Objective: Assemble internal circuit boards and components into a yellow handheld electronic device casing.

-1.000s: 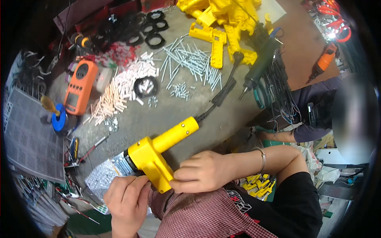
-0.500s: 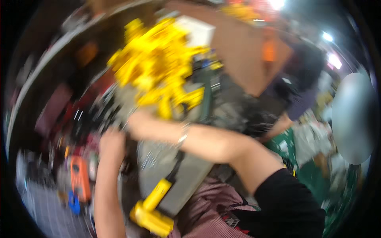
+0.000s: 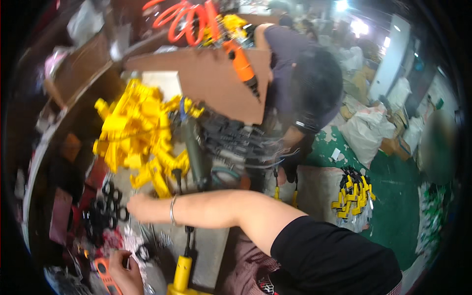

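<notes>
My right arm, with a thin bracelet at the wrist, crosses the grey bench from the right. At its end my right hand is beside a group of black rings, its fingers mostly hidden. Lower left, my left hand is curled, thumb toward fingers, against an orange handheld device; what it grips, if anything, cannot be made out. A yellow T-shaped part with a black cord lies at the bench's near end. Beyond my right arm are a heap of yellow plastic parts and a dark green cylindrical tool.
An orange power screwdriver hangs from a coiled red hose before a brown board. A co-worker bends over black parts. Finished-looking yellow-and-black pieces and white sacks are at the right.
My view has swung toward the right, bringing the co-worker and floor into sight. My left hand has moved nearer me, from close to my right hand down to the orange device.
</notes>
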Demonstrator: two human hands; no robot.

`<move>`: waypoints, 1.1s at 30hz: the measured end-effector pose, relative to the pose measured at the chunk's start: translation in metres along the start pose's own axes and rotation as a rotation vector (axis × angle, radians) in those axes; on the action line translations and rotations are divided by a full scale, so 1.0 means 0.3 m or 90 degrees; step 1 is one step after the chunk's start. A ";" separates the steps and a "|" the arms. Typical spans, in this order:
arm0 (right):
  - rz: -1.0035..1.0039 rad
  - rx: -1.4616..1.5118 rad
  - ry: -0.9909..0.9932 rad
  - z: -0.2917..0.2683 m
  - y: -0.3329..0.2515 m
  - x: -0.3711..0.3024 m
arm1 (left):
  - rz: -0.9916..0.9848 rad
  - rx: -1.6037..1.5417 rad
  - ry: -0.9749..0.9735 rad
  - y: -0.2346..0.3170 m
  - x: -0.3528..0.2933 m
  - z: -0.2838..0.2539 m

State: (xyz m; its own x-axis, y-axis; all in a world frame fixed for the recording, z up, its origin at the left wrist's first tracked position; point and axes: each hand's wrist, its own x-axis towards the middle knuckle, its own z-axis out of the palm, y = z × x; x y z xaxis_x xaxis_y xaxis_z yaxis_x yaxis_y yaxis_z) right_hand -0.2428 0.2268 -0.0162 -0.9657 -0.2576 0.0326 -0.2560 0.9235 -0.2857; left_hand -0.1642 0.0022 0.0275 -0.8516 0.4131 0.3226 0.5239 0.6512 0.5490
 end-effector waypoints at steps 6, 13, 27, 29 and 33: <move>-0.084 0.076 0.212 -0.109 0.120 -0.155 | -0.104 -0.076 0.029 0.244 -0.238 -0.136; -0.128 0.536 0.223 -0.060 -0.244 -0.686 | -0.214 -0.188 0.038 0.218 -0.381 -0.023; 0.145 0.956 0.179 0.073 -0.359 -0.783 | 0.181 0.156 -0.017 0.254 -0.325 0.057; 0.138 0.883 0.088 0.098 -0.335 -0.790 | 0.190 0.146 -0.030 0.270 -0.311 0.057; 0.120 0.780 0.236 0.156 -0.388 -0.799 | 0.163 0.149 -0.058 0.258 -0.303 0.075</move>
State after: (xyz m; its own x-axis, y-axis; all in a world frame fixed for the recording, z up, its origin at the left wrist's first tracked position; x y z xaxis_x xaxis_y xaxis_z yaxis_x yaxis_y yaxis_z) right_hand 0.0206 0.1679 -0.0355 -0.9871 0.1233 0.1018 -0.0993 0.0257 -0.9947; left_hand -0.0459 0.0293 0.0233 -0.6924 0.6302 0.3513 0.7191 0.6428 0.2642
